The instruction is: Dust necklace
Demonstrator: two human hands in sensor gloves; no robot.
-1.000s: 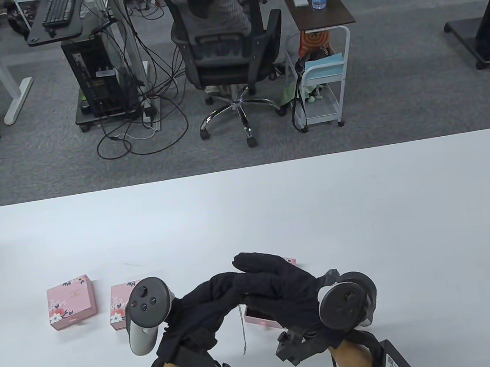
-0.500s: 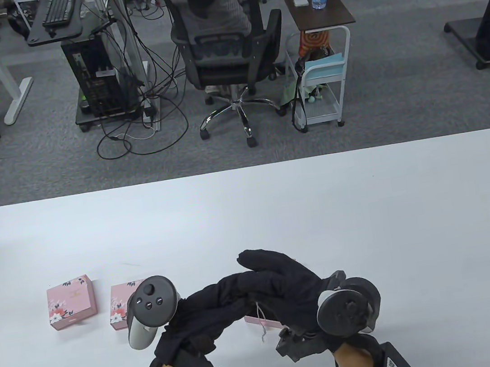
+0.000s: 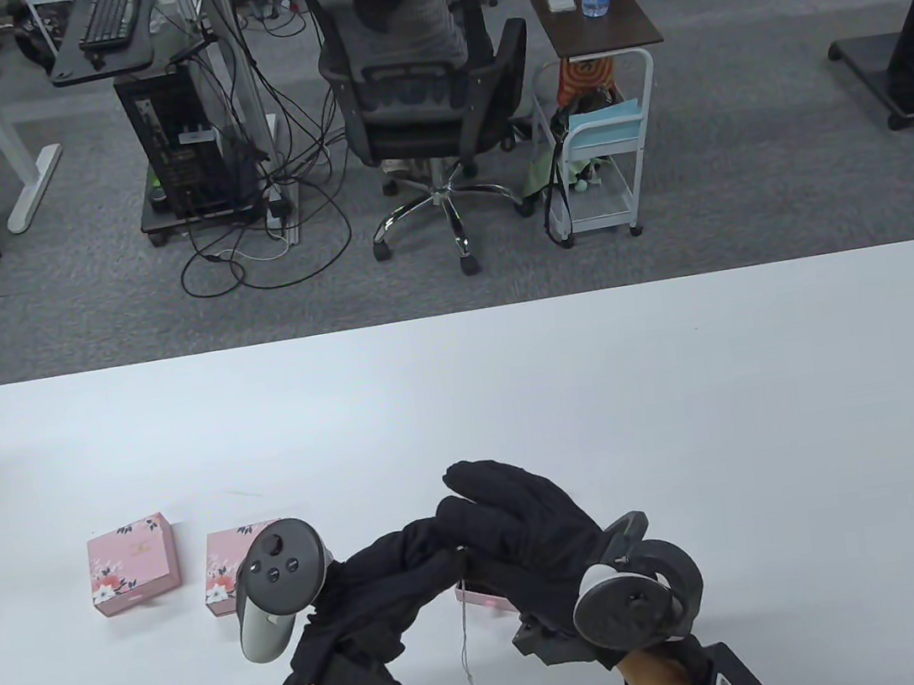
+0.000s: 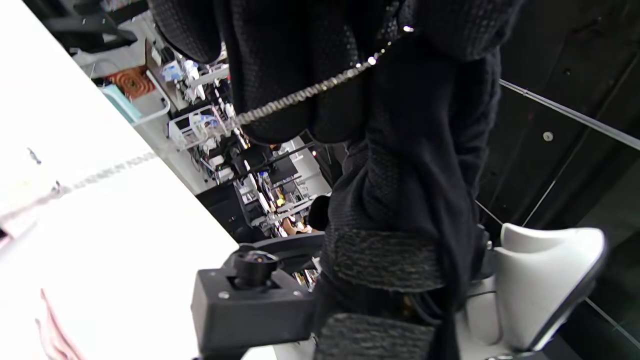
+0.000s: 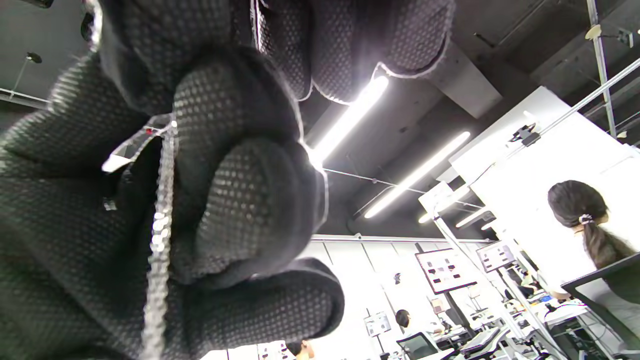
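Slippage is the risk: left hand [image 3: 387, 573] and right hand [image 3: 527, 537] meet fingertip to fingertip, apparently both pinching the necklace [image 3: 465, 639], whose thin chain dangles toward 6 o'clock above the table [image 3: 688, 412]; loosening either pinch could drop it.

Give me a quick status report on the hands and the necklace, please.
Left hand and right hand together, both pinching the necklace. Chain hangs free above the table. Pink box below the hands; nothing blocking.
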